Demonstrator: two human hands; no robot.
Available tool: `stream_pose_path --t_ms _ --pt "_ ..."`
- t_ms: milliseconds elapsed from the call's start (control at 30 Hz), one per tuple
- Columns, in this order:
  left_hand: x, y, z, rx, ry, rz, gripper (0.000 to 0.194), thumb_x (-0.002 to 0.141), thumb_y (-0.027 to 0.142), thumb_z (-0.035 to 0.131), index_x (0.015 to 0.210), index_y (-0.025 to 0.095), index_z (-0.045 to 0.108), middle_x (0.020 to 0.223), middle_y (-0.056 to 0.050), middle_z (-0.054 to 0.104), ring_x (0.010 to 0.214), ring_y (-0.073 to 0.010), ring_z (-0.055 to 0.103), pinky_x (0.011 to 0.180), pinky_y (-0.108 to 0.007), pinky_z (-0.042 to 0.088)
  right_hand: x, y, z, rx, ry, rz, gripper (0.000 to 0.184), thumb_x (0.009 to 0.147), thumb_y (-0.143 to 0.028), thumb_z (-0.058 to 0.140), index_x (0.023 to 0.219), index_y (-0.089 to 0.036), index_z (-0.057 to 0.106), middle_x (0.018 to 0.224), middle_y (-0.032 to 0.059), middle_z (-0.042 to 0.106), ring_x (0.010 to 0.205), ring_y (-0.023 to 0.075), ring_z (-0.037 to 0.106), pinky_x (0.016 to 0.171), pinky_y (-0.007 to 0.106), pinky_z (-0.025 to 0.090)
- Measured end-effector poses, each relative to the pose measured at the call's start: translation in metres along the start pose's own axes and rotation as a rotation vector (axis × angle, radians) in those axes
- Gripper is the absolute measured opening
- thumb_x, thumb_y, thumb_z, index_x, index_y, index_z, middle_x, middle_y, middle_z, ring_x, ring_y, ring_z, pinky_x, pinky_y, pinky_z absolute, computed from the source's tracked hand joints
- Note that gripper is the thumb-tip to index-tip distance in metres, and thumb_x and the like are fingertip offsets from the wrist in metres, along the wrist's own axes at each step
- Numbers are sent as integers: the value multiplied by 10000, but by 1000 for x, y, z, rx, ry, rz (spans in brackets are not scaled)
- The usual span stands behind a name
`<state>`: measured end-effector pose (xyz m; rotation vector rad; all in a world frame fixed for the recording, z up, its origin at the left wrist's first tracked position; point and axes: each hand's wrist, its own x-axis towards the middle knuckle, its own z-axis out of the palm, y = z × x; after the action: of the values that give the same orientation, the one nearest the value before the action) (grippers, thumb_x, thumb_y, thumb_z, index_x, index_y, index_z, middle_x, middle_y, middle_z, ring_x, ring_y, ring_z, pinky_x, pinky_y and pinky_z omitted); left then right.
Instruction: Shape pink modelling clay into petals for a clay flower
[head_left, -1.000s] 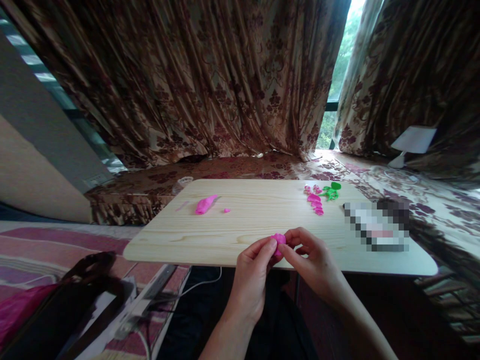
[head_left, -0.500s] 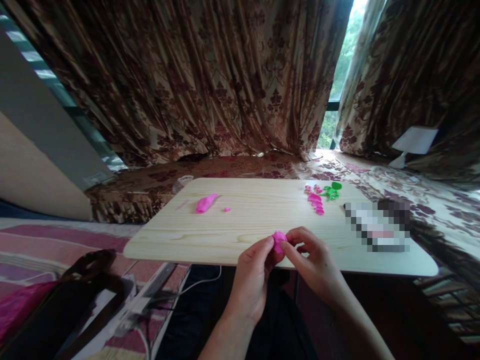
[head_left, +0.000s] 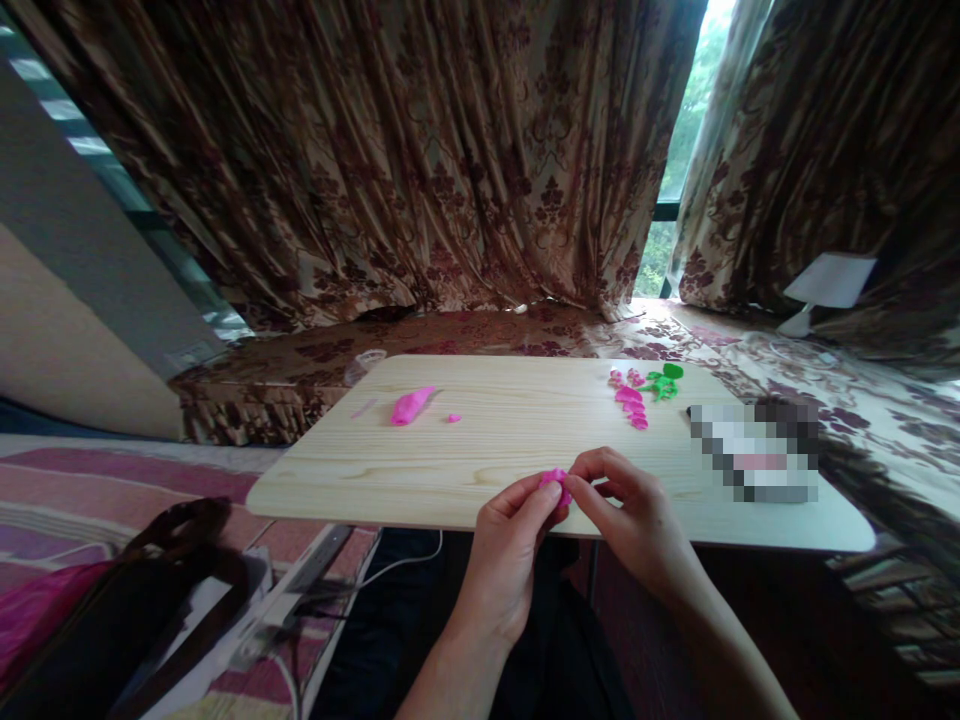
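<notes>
Both my hands pinch one small lump of pink clay [head_left: 556,483] at the near edge of a light wooden board [head_left: 525,440]. My left hand [head_left: 511,545] grips it from the left with thumb and fingers closed. My right hand [head_left: 630,515] presses it from the right, fingers curled. On the board's far left lie a longer pink clay piece [head_left: 411,405] and a tiny pink crumb [head_left: 453,418]. At the far right sit several flat pink clay pieces [head_left: 630,396] beside a green clay shape [head_left: 661,381].
A blurred-out object [head_left: 754,450] lies on the board's right end. Patterned curtains [head_left: 420,160] hang behind, with a window gap at upper right. A dark bag [head_left: 142,600], papers and a white cable [head_left: 397,565] lie on the floor at lower left. A white lamp [head_left: 825,285] stands at right.
The clay lump has been turned and squeezed between my fingers; less of it shows now. Both hands stay in the same place at the board's near edge.
</notes>
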<state>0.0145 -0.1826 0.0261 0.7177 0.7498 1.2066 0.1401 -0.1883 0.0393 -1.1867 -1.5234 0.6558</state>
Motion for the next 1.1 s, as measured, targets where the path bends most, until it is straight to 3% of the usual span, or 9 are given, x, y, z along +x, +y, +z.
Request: stream_pose_path --t_ms 300,600,767,900,1100 --pt "0 1 0 -10 65 1 144 681 231 707 795 143 707 795 -40 694 757 -131 597 747 -266 473 -2 -7 -6 -14 1 -21 143 857 -193 498 752 -179 594 776 19 584 736 141 559 633 244 438" --pt "-2 2 2 -3 -17 36 157 717 273 667 804 147 704 769 -36 676 740 -134 588 770 -283 460 -4 -3 -3 -11 -35 -18 115 836 -168 517 768 -191 607 764 8 596 733 144 584 634 248 464" --pt "0 0 1 21 31 43 150 715 265 672 790 139 697 762 -35 670 753 -144 584 764 -293 454 -1 -6 -5 -37 64 -132 159 848 -162 499 926 -214 629 906 40 598 847 167 579 689 275 475" --pt "-2 2 2 20 -6 47 133 744 265 644 786 147 691 752 -22 655 716 -117 558 737 -265 442 0 -5 -1 -36 27 -179 215 848 -143 491 982 -227 636 942 44 590 859 167 576 715 296 484" --pt "-2 3 3 15 4 39 148 711 274 677 780 144 693 686 -13 622 671 -107 538 726 -263 443 -1 -5 1 -8 11 -181 155 834 -165 523 897 -213 656 873 40 593 817 169 582 696 300 496"
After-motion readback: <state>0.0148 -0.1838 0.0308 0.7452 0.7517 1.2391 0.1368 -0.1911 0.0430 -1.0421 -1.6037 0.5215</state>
